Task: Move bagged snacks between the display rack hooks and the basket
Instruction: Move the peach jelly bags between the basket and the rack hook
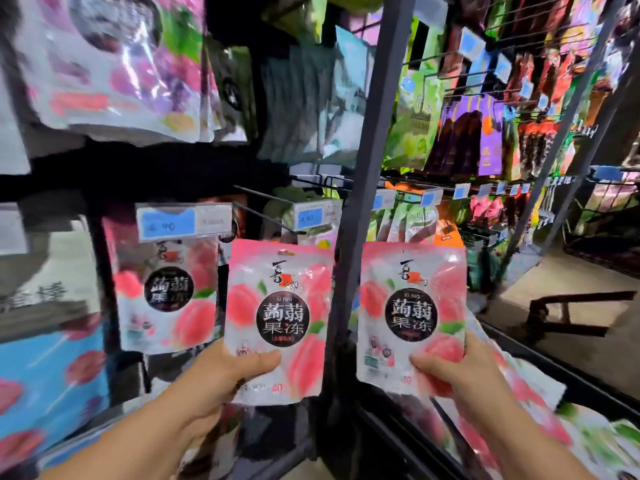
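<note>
My left hand [211,382] grips the lower edge of a pink peach jelly bag [280,306] and holds it upright in front of the rack. An identical second pink bag [412,306] is held the same way by my right hand [460,368], to the right of the grey rack post [367,161]. A third bag of the same kind [166,292] hangs on a hook at the left under a blue price tag [180,221]. A bare hook [266,209] juts out just above the left-hand bag. More pink bags lie in the basket [540,403] at lower right.
Rows of other snack bags hang on hooks above and to the right, with blue price tags [460,190] along the rail. A large blue and pink pack [45,386] sits at lower left. A dark metal stand [571,313] rests on the floor at right.
</note>
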The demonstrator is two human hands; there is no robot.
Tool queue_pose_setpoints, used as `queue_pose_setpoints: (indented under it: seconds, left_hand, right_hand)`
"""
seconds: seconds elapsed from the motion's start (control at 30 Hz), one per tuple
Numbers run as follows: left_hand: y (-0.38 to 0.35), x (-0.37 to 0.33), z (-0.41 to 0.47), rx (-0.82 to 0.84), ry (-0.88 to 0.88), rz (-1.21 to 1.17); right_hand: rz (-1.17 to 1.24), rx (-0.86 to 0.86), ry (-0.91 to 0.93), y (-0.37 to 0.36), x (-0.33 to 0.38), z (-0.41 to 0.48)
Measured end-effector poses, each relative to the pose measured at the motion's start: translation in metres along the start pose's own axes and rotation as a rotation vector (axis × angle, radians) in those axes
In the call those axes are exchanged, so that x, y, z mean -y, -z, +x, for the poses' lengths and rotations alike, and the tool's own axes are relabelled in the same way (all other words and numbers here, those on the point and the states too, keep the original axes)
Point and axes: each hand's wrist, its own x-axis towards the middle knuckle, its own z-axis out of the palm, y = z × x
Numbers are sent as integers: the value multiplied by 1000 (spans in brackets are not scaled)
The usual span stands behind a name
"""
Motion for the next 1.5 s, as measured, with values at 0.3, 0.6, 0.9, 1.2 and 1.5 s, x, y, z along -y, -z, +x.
queue_pose_setpoints:
  seconds: [0.3,0.6,0.9,1.2,1.5]
  left_hand:
    - [81,2,-61,-243,-124,-87]
    - [133,18,-103,-483,-226,-40]
    - [158,27,-112,-482,-235,-63]
    - [164,30,-108,-516,-218,-68]
    - [154,20,-107,-463,-273,-127]
  right_hand:
    - [37,319,-52,-116,-27,26]
    - [206,588,-124,-210,-27,24]
    - [261,656,-123,-244,-33,19]
    - [284,676,-109,-253,-32,23]
    - [304,690,-124,-268,-27,25]
